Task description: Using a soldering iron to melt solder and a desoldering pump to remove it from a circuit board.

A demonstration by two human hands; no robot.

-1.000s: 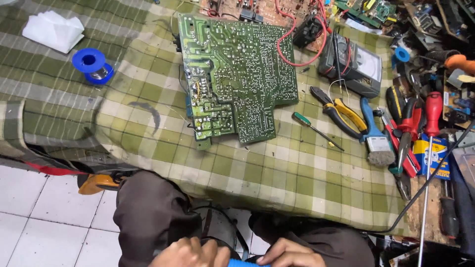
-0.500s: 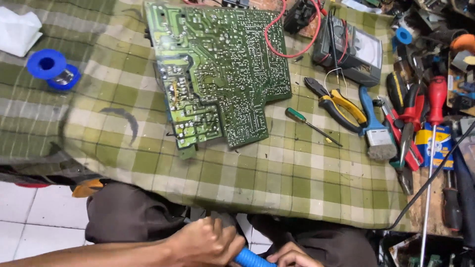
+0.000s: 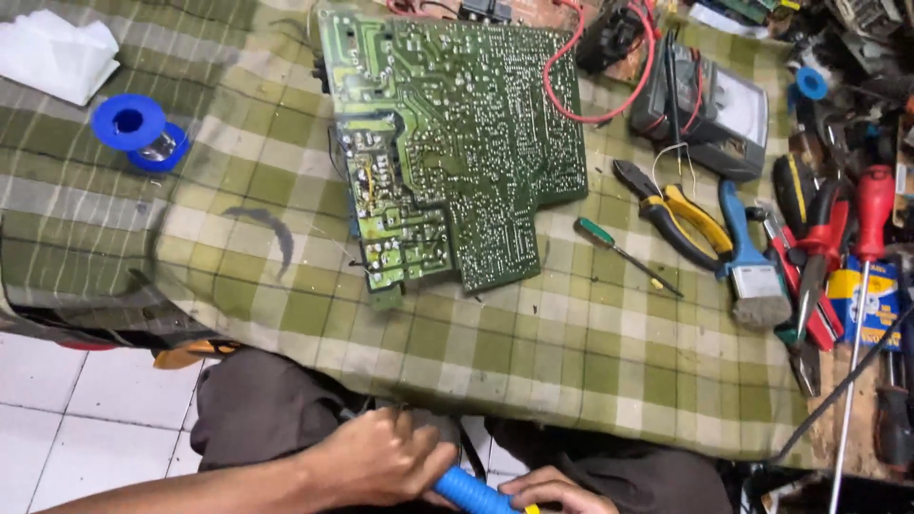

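Left hand (image 3: 381, 462), at 6 o'clock below the table edge, is curled in a fist round the upper end of a blue ribbed plastic tool handle (image 3: 473, 493); the handle's long axis runs from 10 o'clock down to 4 o'clock, over the lap. Right hand (image 3: 552, 490) lies just beside its lower end, fingers bent and touching the handle; whether they pinch it cannot be told. Of the two, the left hand has the fuller hold. On the green checked cloth (image 3: 571, 362), from 9 to 3 o'clock: a blue solder spool (image 3: 140, 131), a large green printed circuit board (image 3: 447, 143) solder side up, a small green-handled screwdriver (image 3: 624, 252), yellow-handled pliers (image 3: 676, 214), a blue-handled brush (image 3: 747, 257) and a red-handled screwdriver (image 3: 871, 219).
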